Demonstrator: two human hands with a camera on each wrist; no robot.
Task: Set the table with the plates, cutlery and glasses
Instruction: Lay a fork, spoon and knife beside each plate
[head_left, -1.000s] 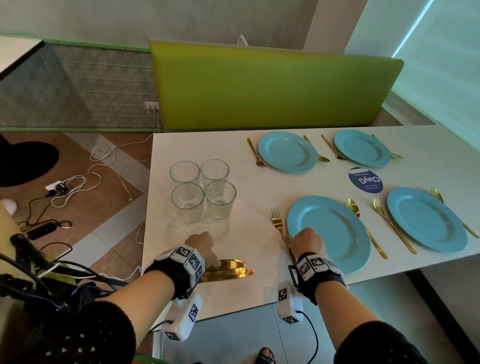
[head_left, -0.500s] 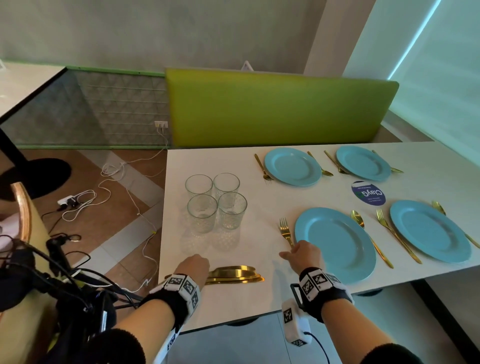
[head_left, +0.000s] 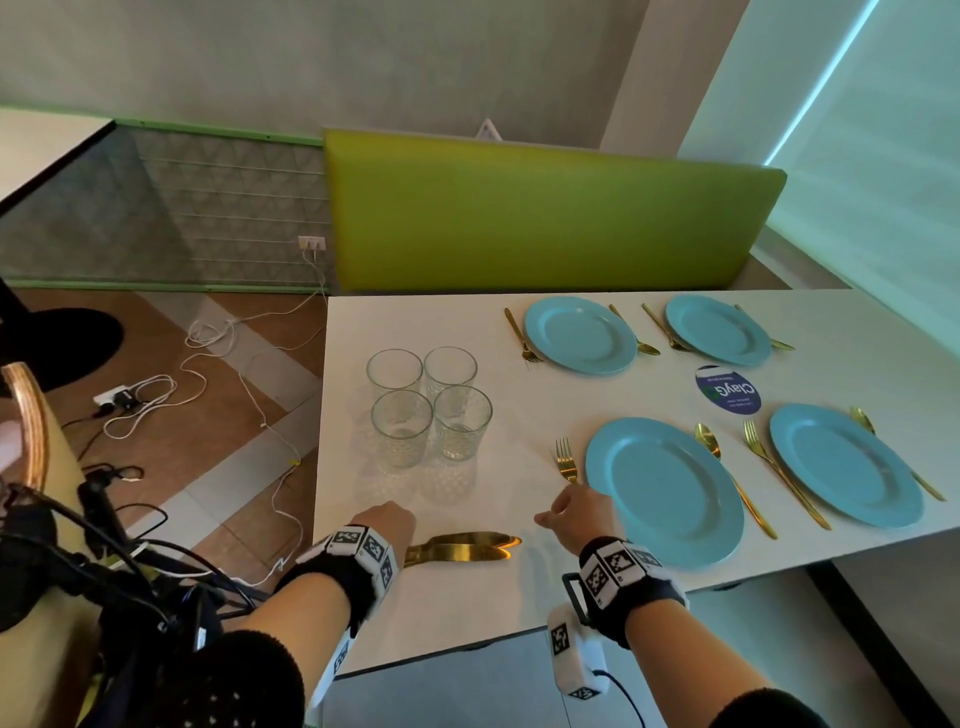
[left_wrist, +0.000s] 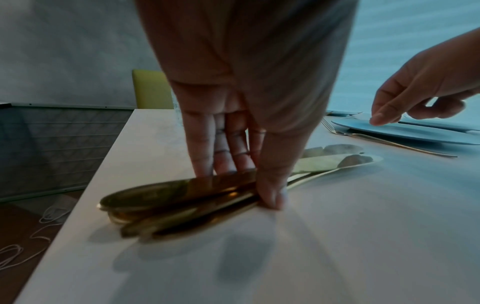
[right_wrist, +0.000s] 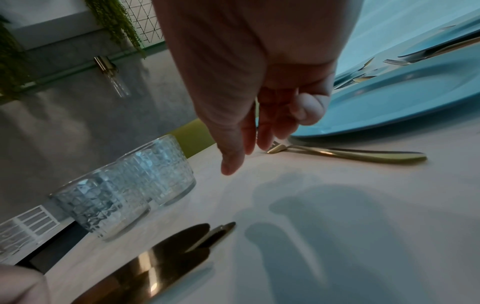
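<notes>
Several gold knives (head_left: 467, 548) lie stacked near the table's front edge. My left hand (head_left: 387, 525) pinches their handles (left_wrist: 182, 197) between straight fingers (left_wrist: 223, 162) and thumb. My right hand (head_left: 571, 512) hovers relaxed and empty just above the table, beside the handle of a gold fork (head_left: 566, 462) that lies left of the near blue plate (head_left: 670, 493). In the right wrist view its fingers (right_wrist: 249, 148) hang clear of the fork (right_wrist: 350, 155). Several clear textured glasses (head_left: 431, 410) stand grouped behind the knives.
Three more blue plates (head_left: 579, 335) (head_left: 719, 330) (head_left: 847, 462) sit with gold forks and spoons beside them. A round blue sticker (head_left: 728, 389) lies between the plates. A green bench back (head_left: 545, 218) lines the far edge. Cables (head_left: 156, 395) cover the floor at left.
My right hand has let go of the fork's handle and drawn slightly left and back. My left hand stays on the knives. The head view has tilted upward.
</notes>
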